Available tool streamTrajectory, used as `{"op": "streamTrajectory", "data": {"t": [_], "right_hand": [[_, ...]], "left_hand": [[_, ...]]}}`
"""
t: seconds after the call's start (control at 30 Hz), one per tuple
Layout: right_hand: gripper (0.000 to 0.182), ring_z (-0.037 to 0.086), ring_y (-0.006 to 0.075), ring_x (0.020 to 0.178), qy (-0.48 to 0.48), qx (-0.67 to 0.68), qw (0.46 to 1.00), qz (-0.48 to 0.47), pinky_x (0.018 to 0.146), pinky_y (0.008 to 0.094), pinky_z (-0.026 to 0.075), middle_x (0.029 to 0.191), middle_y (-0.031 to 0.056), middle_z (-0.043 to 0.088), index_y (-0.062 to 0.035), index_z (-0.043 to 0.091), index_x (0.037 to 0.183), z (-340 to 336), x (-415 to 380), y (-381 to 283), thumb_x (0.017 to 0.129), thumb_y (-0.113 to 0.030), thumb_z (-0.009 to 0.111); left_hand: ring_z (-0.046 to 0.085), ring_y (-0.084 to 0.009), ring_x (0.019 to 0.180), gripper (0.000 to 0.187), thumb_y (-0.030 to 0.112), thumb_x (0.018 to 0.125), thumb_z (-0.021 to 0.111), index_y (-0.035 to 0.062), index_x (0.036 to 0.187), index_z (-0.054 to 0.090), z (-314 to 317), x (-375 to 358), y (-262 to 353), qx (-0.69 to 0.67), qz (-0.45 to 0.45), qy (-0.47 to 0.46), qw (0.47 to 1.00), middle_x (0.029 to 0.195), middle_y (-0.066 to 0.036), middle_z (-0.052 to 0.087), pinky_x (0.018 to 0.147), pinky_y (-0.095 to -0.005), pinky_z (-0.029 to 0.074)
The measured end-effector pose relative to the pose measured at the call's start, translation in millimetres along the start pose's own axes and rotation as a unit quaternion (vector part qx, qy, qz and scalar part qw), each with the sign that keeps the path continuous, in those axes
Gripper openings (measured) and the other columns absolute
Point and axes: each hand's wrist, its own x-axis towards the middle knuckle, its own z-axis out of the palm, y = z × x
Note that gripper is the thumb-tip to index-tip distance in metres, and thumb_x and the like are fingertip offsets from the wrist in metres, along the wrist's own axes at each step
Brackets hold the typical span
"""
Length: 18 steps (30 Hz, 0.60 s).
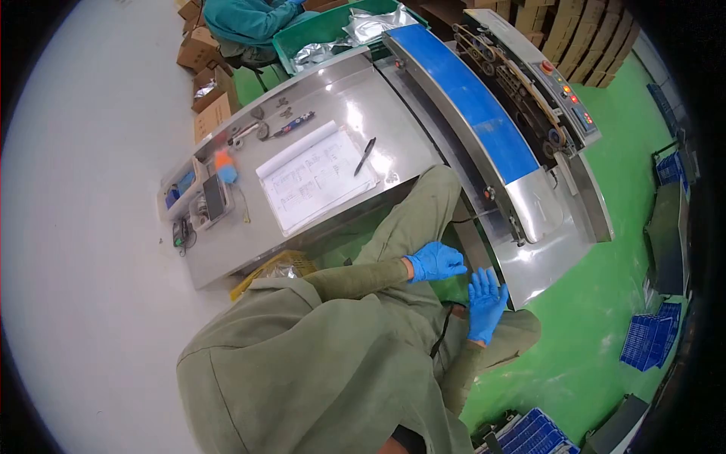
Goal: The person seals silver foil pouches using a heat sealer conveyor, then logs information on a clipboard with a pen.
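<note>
My left hand [437, 262], in a blue glove, hovers over my lap with its fingers curled in, and nothing shows in it. Beside it, my right hand [486, 304], also blue-gloved, is held up with the fingers stretched out and holds nothing. A small gap separates the two hands. Both are close to the near edge of a metal conveyor machine [538, 208] with a blue belt [469, 98]. To the left of the machine is a steel table [219, 253], where a clipboard with written sheets [314, 178] lies with a black pen [365, 156] on it.
Small tools [293, 125] and parts bins [181, 189] occupy the table's far side. A green crate [283, 45] holds silver bags behind it, near a seated person [246, 23]. A control panel [567, 94] has lit buttons. Blue baskets [649, 340] stand on the green floor.
</note>
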Motion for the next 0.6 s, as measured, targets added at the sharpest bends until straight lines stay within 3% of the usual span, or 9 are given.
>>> {"op": "streamTrajectory", "data": {"t": [0.17,0.27,0.37,0.4,0.6], "right_hand": [[0.066,0.060,0.0302,0.117,0.194,-0.156,0.960,0.128,0.096,0.0413,0.046,0.137,0.0181,0.057,-0.0010,0.047,0.140,-94.5,48.7,53.2,0.103,-0.055,0.036],[0.067,0.063,0.0280,0.111,0.120,-0.256,0.958,0.057,0.091,0.0400,0.048,0.130,0.0166,0.061,-0.0009,0.049,0.138,-93.7,64.2,66.3,0.102,-0.056,0.039],[0.065,0.064,0.0272,0.108,0.147,-0.305,0.935,0.105,0.090,0.0422,0.049,0.125,0.0144,0.064,-0.0022,0.052,0.134,-99.9,76.5,78.6,0.102,-0.057,0.038],[0.064,0.065,0.0252,0.101,0.168,-0.330,0.923,0.102,0.083,0.0399,0.051,0.120,0.0144,0.066,-0.0014,0.054,0.131,-97.9,73.9,82.1,0.102,-0.057,0.039],[0.058,0.065,0.0244,0.089,0.187,-0.406,0.892,0.064,0.077,0.0362,0.051,0.107,0.0137,0.070,0.0032,0.062,0.122,-101.4,79.3,86.9,0.102,-0.049,0.046]], "left_hand": [[0.064,-0.0392,0.072,0.038,0.045,0.093,0.057,0.0093,0.080,0.063,13.4,3.3,-4.4,0.021,-0.005,-0.014,1.000,0.078,-0.018,0.066,0.065,-0.0500,0.049],[0.066,-0.0401,0.076,0.041,0.046,0.088,0.059,0.0074,0.082,0.070,26.3,9.9,-7.9,0.028,-0.043,-0.078,0.996,0.081,-0.020,0.069,0.069,-0.0515,0.051],[0.069,-0.0403,0.081,0.043,0.046,0.083,0.061,0.0050,0.084,0.073,55.1,19.3,-19.9,0.029,-0.088,-0.138,0.986,0.085,-0.021,0.071,0.073,-0.0513,0.053],[0.069,-0.0403,0.083,0.044,0.047,0.082,0.062,0.0043,0.085,0.074,65.5,21.8,-24.3,0.031,-0.102,-0.155,0.982,0.086,-0.022,0.071,0.074,-0.0511,0.054],[0.069,-0.0411,0.080,0.051,0.052,0.083,0.060,0.0019,0.087,0.073,93.2,19.6,-29.5,0.040,-0.085,-0.193,0.977,0.085,-0.022,0.070,0.073,-0.0505,0.054]]}}
